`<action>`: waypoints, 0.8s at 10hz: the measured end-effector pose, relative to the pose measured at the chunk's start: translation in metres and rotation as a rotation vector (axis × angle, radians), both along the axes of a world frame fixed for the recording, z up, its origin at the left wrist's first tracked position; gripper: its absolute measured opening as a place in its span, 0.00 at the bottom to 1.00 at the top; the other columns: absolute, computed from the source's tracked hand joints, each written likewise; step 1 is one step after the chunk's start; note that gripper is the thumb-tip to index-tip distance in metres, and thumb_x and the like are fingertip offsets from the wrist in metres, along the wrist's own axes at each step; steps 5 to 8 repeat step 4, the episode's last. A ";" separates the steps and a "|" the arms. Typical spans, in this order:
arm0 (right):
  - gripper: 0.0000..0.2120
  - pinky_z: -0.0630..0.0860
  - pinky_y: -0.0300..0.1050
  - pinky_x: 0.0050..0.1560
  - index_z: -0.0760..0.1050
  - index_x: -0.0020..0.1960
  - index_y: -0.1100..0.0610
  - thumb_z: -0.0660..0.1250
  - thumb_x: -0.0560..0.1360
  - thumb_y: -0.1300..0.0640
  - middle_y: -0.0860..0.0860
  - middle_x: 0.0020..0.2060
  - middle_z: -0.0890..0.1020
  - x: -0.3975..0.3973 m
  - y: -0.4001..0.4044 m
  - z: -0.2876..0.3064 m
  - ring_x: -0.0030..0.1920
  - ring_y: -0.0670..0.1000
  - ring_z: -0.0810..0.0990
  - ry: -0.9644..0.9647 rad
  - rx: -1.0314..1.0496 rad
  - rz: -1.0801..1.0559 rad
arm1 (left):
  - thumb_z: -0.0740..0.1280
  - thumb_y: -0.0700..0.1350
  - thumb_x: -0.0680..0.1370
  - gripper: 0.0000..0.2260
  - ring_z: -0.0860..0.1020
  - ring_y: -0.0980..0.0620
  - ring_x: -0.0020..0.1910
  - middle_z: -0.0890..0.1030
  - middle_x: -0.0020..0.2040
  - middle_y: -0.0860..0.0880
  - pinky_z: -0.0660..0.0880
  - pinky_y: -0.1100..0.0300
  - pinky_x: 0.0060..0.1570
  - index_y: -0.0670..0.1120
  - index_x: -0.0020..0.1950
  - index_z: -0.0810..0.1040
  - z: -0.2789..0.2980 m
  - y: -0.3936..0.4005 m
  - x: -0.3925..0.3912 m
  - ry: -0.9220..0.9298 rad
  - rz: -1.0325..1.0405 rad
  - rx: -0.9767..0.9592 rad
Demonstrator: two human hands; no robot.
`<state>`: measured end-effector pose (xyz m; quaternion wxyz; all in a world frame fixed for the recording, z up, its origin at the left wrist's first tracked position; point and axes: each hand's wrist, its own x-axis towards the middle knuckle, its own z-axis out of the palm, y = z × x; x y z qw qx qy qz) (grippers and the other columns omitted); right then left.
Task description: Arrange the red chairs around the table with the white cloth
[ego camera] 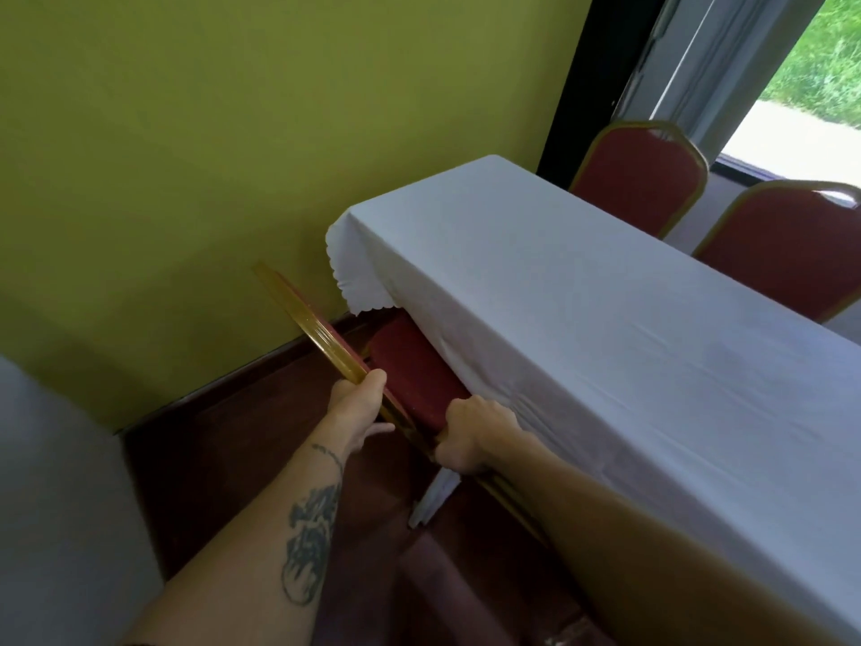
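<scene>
Head view: the left hand (361,407) grips the gold-framed back of a red padded chair (410,366); the right hand (470,435) clutches its seat edge, half under the white-clothed desk (605,328). Best pushed squarely, without snagging the cloth.

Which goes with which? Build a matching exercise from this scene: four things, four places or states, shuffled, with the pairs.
Things:
1. left hand
2. right hand
3. near chair's seat
4. two far chairs

Places or states:
A. partly under the white cloth
B. across the table, by the window
C. gripping the gold backrest frame
D. gripping the seat's front edge

Pairs: 1-C, 2-D, 3-A, 4-B
</scene>
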<state>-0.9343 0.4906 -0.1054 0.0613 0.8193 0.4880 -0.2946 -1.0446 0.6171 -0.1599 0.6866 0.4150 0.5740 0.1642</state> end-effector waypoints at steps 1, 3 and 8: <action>0.12 0.72 0.46 0.36 0.71 0.41 0.53 0.69 0.74 0.46 0.50 0.41 0.78 -0.004 -0.012 0.002 0.39 0.52 0.78 0.016 0.076 -0.053 | 0.63 0.49 0.81 0.23 0.74 0.39 0.66 0.73 0.69 0.42 0.83 0.45 0.50 0.41 0.75 0.68 0.009 -0.014 0.001 0.054 -0.001 0.012; 0.20 0.79 0.50 0.47 0.80 0.49 0.55 0.63 0.76 0.39 0.51 0.46 0.83 0.001 -0.057 0.009 0.47 0.54 0.82 0.088 0.272 -0.099 | 0.61 0.49 0.82 0.24 0.76 0.38 0.64 0.75 0.67 0.39 0.76 0.42 0.62 0.40 0.76 0.67 0.044 -0.048 -0.005 0.278 -0.185 0.094; 0.19 0.81 0.53 0.51 0.82 0.52 0.56 0.61 0.80 0.42 0.51 0.46 0.84 0.014 -0.092 0.020 0.47 0.54 0.83 0.072 0.461 -0.154 | 0.60 0.49 0.82 0.22 0.77 0.41 0.56 0.75 0.60 0.41 0.75 0.49 0.50 0.38 0.72 0.70 0.075 -0.077 -0.005 0.376 -0.195 0.239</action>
